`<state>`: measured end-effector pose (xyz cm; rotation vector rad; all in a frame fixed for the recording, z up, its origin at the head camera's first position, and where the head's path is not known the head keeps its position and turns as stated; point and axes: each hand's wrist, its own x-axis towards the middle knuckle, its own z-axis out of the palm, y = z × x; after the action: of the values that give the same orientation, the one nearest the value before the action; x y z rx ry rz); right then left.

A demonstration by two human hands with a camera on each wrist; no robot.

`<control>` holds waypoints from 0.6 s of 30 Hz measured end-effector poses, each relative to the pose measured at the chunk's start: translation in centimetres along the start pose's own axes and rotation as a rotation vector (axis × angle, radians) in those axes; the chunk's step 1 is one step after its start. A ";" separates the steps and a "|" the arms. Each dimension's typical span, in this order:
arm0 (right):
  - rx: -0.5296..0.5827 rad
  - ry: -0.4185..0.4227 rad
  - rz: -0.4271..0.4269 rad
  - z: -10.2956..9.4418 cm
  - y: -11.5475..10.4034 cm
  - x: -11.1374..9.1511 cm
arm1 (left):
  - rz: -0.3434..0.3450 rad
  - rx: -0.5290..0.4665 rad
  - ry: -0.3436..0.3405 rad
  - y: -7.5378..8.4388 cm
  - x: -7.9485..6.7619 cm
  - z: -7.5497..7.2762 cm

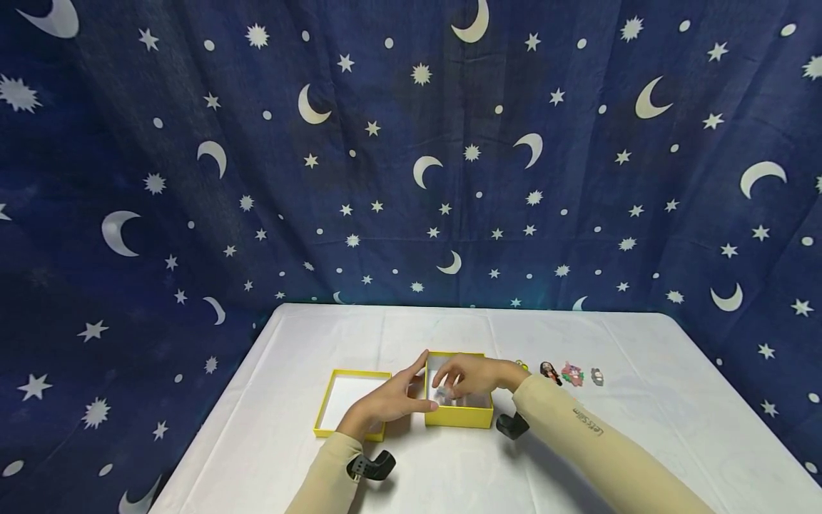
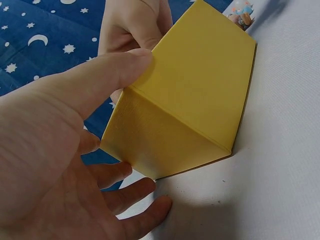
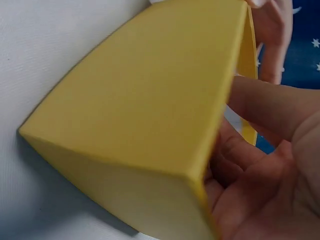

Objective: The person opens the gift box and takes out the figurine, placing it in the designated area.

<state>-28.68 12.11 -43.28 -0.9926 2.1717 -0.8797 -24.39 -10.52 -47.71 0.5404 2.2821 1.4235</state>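
A yellow open-topped box point(image 1: 459, 417) with a pale inside stands on the white table. My left hand point(image 1: 392, 396) is at its left side, fingers spread and fairly straight. Its thumb point(image 2: 112, 75) presses the front face near the top corner, while the other fingers touch or lie near the side wall. My right hand point(image 1: 472, 375) reaches over the right wall into the box, fingers bent downward. Between its thumb and fingertips is a small greyish, clear-looking thing point(image 1: 442, 395). In the right wrist view the box wall point(image 3: 145, 90) hides those fingertips.
Left of the box lies a shallow yellow-rimmed lid point(image 1: 343, 400), white inside, partly behind my left wrist. To the right stand small trinkets in a row: a dark-haired figure point(image 1: 549, 372), a pink one point(image 1: 572, 374), a grey one point(image 1: 597, 376) and a yellow piece point(image 1: 521, 365).
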 end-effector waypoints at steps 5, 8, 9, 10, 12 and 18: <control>0.024 0.041 -0.035 -0.6 0.1 -0.6 | -0.010 -0.014 0.010 0.1 0.0 0.0; 0.079 0.061 -0.043 -0.8 0.2 -1.0 | -0.015 -0.015 0.013 0.1 0.0 0.0; 0.095 0.067 -0.047 -0.8 0.3 -1.2 | -0.016 -0.014 0.014 0.1 0.0 0.0; 0.111 0.080 -0.043 -0.9 0.4 -1.4 | -0.018 -0.015 0.015 0.0 0.0 0.1; 0.139 0.105 -0.030 -1.0 0.5 -1.9 | -0.018 -0.021 0.016 0.1 -0.1 0.1; 0.170 0.195 -0.009 -1.1 0.8 -3.1 | -0.024 -0.023 0.019 0.1 0.0 0.1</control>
<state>-28.12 15.32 -42.48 -0.8645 2.2083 -1.1876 -24.28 -10.37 -47.64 0.4927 2.2765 1.4480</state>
